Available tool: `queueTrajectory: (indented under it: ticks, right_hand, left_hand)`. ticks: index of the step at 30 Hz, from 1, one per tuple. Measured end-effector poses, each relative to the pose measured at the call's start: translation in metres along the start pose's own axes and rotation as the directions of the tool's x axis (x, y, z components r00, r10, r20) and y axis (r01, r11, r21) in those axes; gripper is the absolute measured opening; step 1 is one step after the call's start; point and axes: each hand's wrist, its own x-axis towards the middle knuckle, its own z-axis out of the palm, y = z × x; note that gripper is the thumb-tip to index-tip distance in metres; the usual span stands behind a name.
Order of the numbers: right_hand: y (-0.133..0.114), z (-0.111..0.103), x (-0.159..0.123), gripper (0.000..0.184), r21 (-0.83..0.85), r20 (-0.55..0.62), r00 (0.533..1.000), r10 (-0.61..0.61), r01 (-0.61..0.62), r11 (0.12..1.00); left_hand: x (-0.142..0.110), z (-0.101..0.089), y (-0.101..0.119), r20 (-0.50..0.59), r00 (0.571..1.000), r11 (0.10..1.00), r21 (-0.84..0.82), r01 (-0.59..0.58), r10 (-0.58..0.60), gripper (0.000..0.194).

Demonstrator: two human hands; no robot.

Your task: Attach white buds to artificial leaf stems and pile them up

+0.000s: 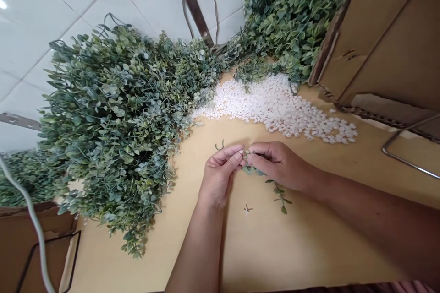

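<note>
Both my hands meet over the middle of the tan table [302,238]. My left hand [220,174] pinches its fingertips together against those of my right hand [278,162]. Between them is a small artificial green sprig [279,194], whose leafy stem trails down below my right hand onto the table. What exactly the left fingertips pinch is too small to make out; it touches the sprig's top end. A tiny white piece [247,209] lies on the table just below the hands, and a small bent green stem bit [220,146] lies above my left hand.
A big heap of artificial green foliage [117,119] covers the table's left side, and another heap [292,9] sits at the back. A spread of small white pieces [282,105] lies behind the hands. A cardboard box [388,36] stands at right, another box [30,247] at lower left.
</note>
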Motion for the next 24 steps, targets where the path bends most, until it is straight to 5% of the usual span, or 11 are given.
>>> queueTrajectory:
  ticks: [24]
  right_hand:
    - [-0.0033,0.0005,-0.0014,0.021,-0.149,-0.055,0.994,-0.096,0.087,0.985]
  left_hand:
    - [0.0024,-0.0070,-0.0076,0.080,0.994,0.997,-0.001,0.071,-0.071,0.020]
